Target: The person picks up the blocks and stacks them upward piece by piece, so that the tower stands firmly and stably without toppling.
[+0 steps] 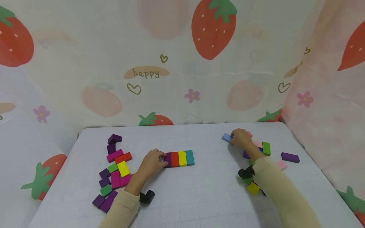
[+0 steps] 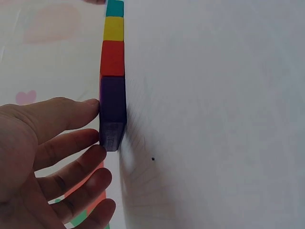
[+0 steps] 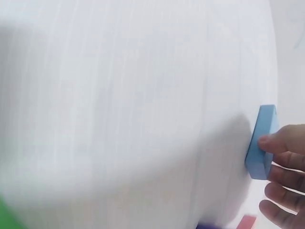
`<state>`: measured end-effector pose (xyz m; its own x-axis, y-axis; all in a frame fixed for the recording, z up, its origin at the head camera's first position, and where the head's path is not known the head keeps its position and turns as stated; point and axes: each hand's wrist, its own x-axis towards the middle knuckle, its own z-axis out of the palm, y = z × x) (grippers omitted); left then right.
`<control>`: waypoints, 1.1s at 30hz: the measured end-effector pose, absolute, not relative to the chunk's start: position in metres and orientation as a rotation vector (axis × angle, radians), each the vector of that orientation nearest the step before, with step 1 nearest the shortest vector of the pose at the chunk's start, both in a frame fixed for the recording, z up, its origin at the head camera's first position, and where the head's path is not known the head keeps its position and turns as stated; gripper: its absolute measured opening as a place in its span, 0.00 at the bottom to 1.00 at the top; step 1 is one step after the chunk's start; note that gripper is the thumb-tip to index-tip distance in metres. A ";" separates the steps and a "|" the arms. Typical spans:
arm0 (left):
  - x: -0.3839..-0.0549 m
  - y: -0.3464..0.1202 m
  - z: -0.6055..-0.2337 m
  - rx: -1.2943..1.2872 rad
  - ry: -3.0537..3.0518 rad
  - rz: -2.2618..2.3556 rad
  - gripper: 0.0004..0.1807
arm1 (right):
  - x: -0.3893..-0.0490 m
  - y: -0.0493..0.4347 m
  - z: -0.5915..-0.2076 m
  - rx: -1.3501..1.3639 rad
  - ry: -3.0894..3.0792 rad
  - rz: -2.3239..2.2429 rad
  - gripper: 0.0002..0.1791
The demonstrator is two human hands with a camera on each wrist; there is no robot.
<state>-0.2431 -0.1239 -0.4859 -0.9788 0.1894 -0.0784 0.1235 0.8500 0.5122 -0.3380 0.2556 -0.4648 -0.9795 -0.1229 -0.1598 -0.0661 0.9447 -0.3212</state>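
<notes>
In the head view, my left hand is at the left end of a row of blocks. Its thumb and fingertips touch the purple block, the fingers spread rather than curled round it. Beside that block stand a red block, a yellow block and a teal block, side by side. Over at the right, my right hand pinches a light blue block between thumb and fingers. Part of that block is hidden behind the hand in the head view.
Left on the white table lies a loose cluster with magenta, purple, green, red and yellow blocks. More blocks, including a green block and a yellow block, lie partly under my right arm. A purple block lies farther right.
</notes>
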 end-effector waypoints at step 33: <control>-0.242 -0.123 -0.485 0.235 2.894 0.838 0.14 | -0.347 0.132 -0.453 -0.543 2.794 -0.547 0.17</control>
<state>-0.2416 -0.1225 -0.4855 -0.9808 0.1814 -0.0713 0.1153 0.8348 0.5384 -0.3471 0.1316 -0.4525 -0.9015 -0.4011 -0.1625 -0.3101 0.8607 -0.4038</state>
